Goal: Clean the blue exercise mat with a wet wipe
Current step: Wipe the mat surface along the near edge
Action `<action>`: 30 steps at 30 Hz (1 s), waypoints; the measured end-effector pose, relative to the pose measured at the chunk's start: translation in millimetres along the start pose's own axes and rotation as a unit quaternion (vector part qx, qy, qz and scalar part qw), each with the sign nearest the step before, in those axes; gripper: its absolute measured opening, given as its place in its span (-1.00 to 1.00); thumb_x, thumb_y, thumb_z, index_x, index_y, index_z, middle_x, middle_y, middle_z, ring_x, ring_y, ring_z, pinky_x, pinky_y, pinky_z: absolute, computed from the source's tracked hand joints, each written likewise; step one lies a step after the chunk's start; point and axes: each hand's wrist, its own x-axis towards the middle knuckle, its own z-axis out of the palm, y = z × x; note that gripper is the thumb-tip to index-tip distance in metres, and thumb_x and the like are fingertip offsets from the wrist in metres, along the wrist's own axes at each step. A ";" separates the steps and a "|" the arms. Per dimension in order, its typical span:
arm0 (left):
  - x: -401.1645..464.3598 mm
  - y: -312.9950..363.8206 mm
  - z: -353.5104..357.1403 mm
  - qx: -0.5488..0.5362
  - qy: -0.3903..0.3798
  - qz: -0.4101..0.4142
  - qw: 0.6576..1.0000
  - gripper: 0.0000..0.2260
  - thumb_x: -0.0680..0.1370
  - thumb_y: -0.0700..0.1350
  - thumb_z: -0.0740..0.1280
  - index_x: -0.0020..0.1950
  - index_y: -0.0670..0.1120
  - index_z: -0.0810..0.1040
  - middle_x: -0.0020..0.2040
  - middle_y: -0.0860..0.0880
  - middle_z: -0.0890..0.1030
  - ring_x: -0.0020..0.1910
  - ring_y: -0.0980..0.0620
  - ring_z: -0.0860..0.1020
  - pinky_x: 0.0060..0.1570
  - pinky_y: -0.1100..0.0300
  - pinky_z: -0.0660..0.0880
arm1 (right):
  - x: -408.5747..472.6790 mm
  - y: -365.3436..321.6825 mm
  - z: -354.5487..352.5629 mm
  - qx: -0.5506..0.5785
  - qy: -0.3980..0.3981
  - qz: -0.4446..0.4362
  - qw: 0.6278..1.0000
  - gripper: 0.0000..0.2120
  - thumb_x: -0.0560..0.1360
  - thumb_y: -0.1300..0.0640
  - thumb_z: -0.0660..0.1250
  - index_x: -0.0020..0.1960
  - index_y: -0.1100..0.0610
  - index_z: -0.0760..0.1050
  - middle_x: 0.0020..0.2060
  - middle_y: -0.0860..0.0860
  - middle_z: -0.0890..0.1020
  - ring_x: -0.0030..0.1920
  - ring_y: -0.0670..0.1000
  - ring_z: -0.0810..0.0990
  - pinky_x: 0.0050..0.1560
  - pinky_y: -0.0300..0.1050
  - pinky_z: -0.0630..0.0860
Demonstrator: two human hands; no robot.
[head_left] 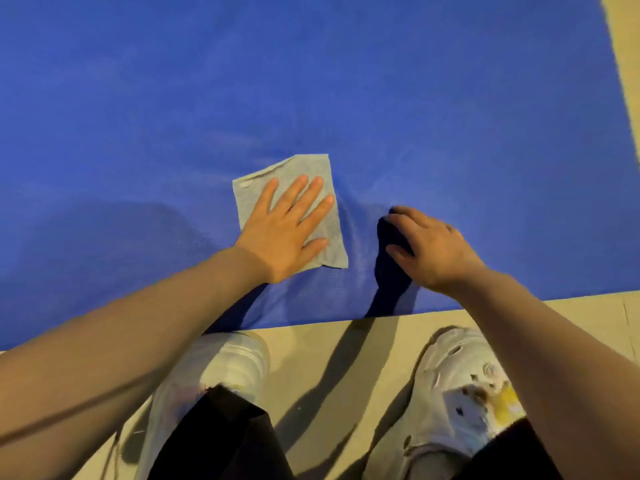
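While the mat [311, 81] fills the upper two thirds of the frame as a broad sheet of blue with a fine leathery grain, its near edge runs straight across the lower middle against a pale tan floor [332, 358]. Faint streaks and shallow creases show on the blue around the centre. A thin, soft grey wipe [294, 171] lies flat on it just left of centre, roughly square, with a slightly wrinkled upper left corner. The left hand [284, 230] presses palm down on the wipe, fingers straight and slightly spread, thumb out toward the right. Just right of centre, the right hand [429, 247] rests on the bare mat near its edge, fingers bent and arched, their tips touching the blue, holding nothing. Two white, scuffed shoes [235, 362] stand on the floor along the bottom, the right one stained yellow.
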 end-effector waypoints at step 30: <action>67.7 130.8 -19.8 -0.054 -0.103 0.088 0.989 -0.41 0.62 0.26 -0.22 0.62 0.08 -0.20 0.62 0.03 -0.25 0.59 -0.03 -0.26 0.43 -0.10 -0.42 | -60.4 91.0 24.9 0.030 -0.087 0.204 0.975 -0.29 0.62 -0.23 -0.05 0.60 0.10 -0.20 0.59 0.02 -0.18 0.58 0.13 -0.16 0.53 -0.01 -0.11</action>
